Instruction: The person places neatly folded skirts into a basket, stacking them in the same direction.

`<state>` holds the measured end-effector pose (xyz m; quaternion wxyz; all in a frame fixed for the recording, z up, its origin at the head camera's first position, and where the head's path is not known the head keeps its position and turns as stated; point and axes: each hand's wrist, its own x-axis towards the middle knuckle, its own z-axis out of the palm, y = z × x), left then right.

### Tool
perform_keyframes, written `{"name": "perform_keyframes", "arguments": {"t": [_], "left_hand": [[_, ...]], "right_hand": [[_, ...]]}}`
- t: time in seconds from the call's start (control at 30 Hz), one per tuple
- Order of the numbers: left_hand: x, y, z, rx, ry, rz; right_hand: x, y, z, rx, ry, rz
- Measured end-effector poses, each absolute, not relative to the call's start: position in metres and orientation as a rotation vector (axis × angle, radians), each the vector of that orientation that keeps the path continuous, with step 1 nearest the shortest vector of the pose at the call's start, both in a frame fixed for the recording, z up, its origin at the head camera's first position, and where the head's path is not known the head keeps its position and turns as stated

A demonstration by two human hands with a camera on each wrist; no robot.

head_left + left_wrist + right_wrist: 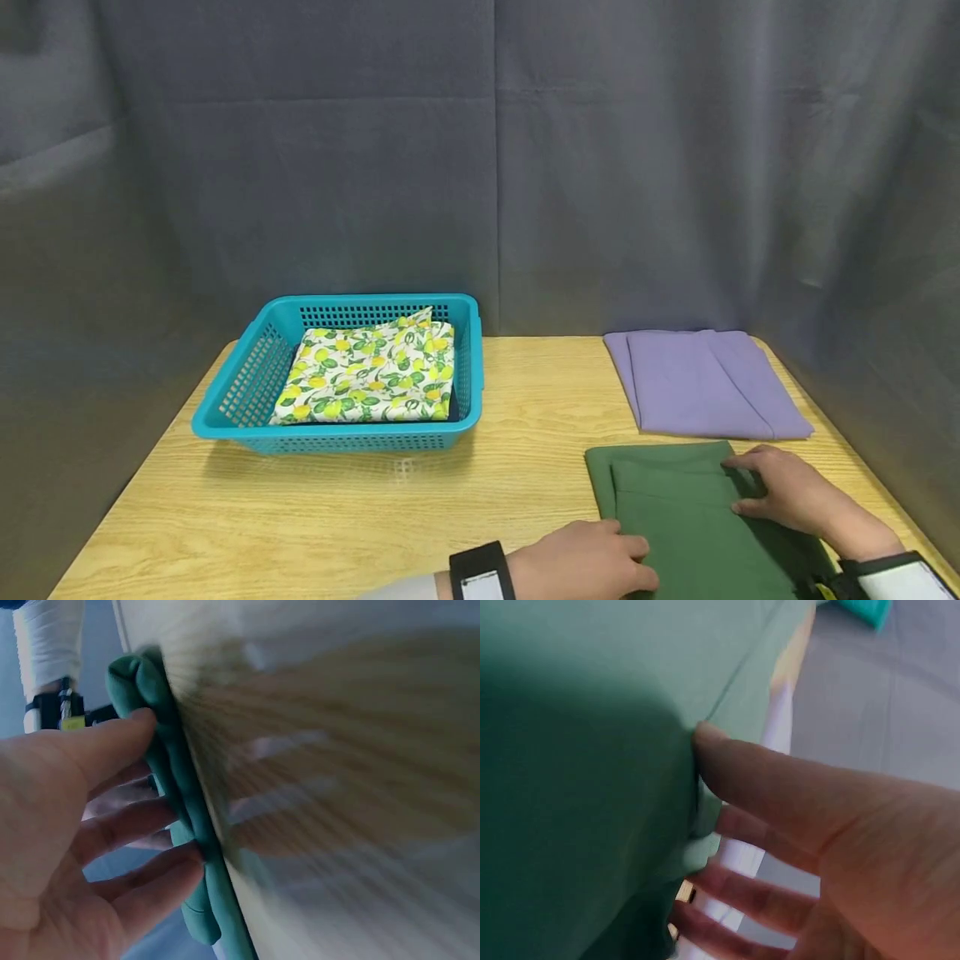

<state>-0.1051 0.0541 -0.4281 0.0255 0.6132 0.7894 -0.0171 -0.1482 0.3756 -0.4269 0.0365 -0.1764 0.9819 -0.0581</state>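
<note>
A folded green cloth [675,508] lies on the table at the front right, layered along its left edge. My left hand [581,560] is at that left edge. In the left wrist view the thumb and fingertips of this left hand [97,817] touch the cloth's folded side [191,810], fingers spread. At the right side of the cloth, my right hand [798,492] rests with thumb and forefinger apart. In the right wrist view its thumb touches the green cloth [630,690], while the other fingers of this right hand [840,840] are along the edge, their tips partly hidden.
Behind the green cloth lies a folded purple cloth [705,383]. On the left stands a turquoise basket [217,417] with a folded lemon-print cloth [367,375] in it, over something dark. Grey curtains [375,167] enclose the wooden table [300,525] at the back and sides.
</note>
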Motion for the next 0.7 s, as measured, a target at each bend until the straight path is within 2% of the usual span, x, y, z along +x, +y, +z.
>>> {"name": "perform_keyframes", "arguments": {"t": [0.3, 0.5, 0.7], "left_hand": [[-0.088, -0.023, -0.429, 1.862, 2.519, 0.091], [-0.067, -0.069, -0.432, 1.667, 2.648, 0.23], [-0.066, -0.096, -0.428, 1.509, 2.663, 0.176]], "right_hand": [[-0.135, 0.281, -0.422, -0.531, 2.957, -0.137], [-0.125, 0.221, -0.42, -0.518, 2.943, -0.122], [-0.121, 0.177, -0.417, -0.531, 2.971, -0.104]]}}
